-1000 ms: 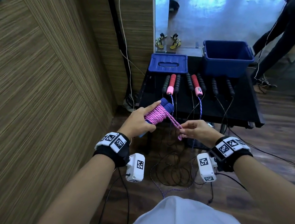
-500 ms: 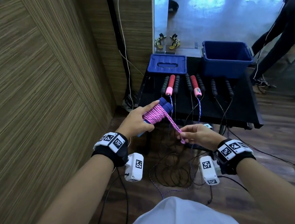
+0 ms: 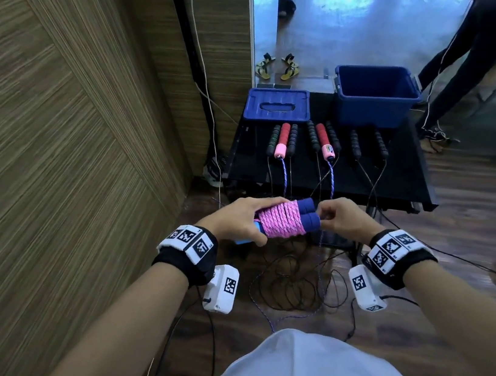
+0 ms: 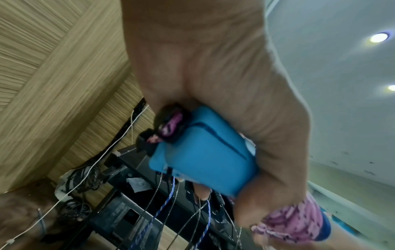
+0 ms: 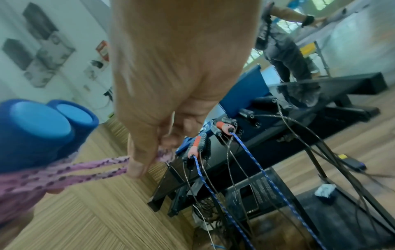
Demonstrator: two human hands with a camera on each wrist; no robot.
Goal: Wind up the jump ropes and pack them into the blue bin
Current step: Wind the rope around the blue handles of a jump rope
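Note:
My left hand (image 3: 244,217) grips a pair of blue jump-rope handles (image 3: 303,219) held side by side, with pink rope (image 3: 280,223) wound tightly round them. In the left wrist view the light blue handle end (image 4: 205,150) sits in my palm. My right hand (image 3: 337,218) is at the dark blue end of the bundle and pinches the loose pink rope end (image 5: 102,166) between thumb and fingers. The open blue bin (image 3: 376,93) stands at the back right of the black table (image 3: 399,185). Several other jump ropes (image 3: 324,139) lie in a row on the table.
The bin's blue lid (image 3: 276,105) lies at the table's back left. Black and blue ropes hang off the table's front edge into coils on the wooden floor (image 3: 289,287). A wood-panelled wall (image 3: 59,150) is close on the left. A person in black (image 3: 474,38) stands at the right.
The bundle has turned from pointing away to lying crosswise. My right hand rose from below it to its dark blue end, taking up the slack pink rope.

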